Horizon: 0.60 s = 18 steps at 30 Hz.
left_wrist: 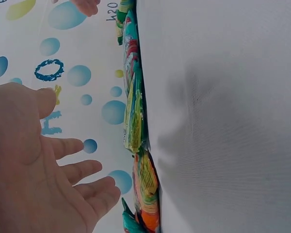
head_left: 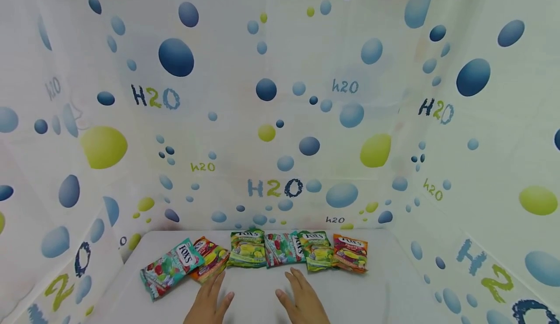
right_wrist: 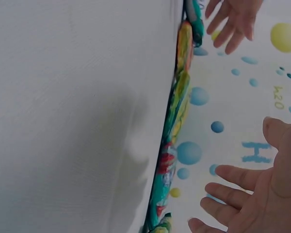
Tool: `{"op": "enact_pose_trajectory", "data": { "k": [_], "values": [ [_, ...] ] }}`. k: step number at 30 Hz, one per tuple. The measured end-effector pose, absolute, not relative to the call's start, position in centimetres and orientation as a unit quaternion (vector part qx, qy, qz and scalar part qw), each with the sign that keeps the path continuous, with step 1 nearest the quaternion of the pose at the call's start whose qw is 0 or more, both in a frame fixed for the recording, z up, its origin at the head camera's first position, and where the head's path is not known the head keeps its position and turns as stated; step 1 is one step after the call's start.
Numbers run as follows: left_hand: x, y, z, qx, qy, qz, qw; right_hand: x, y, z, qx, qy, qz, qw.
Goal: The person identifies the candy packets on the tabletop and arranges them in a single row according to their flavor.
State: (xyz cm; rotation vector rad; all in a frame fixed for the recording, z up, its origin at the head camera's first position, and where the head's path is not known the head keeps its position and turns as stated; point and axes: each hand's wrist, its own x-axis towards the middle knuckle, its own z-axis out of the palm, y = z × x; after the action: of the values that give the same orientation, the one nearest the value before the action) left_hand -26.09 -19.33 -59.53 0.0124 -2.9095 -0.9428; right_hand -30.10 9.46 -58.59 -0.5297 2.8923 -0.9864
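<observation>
Both hands hold nothing, fingers extended over the white table. My left hand (head_left: pixel 209 300) is nearest the orange-red candy bag (head_left: pixel 211 260) on the left, its fingertips just in front of it. My right hand (head_left: pixel 303 298) is in front of the teal Fox's candy bag (head_left: pixel 283 250) and the green bag (head_left: pixel 316 250) beside it. Another green Fox's bag (head_left: pixel 247 248) lies left of centre. A teal Fox's bag (head_left: pixel 172 268) sits tilted at the far left, overlapping the orange-red one. An orange Fox's bag (head_left: pixel 350 253) ends the row at the right.
The white table (head_left: pixel 267 297) runs back to a cloth wall (head_left: pixel 232 139) printed with blue and green drops and H2O lettering. Similar cloth hangs along the left and right sides. The bags lie in a row near the table's far edge.
</observation>
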Motion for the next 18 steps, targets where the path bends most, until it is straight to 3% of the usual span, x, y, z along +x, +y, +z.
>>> {"op": "enact_pose_trajectory", "data": {
  "k": [18],
  "values": [
    [-28.0,-18.9,-59.0,0.003,-0.948,-0.317,0.028,-31.5,7.2,-58.4,-0.198,0.926,-0.321,0.024]
  ]
}}
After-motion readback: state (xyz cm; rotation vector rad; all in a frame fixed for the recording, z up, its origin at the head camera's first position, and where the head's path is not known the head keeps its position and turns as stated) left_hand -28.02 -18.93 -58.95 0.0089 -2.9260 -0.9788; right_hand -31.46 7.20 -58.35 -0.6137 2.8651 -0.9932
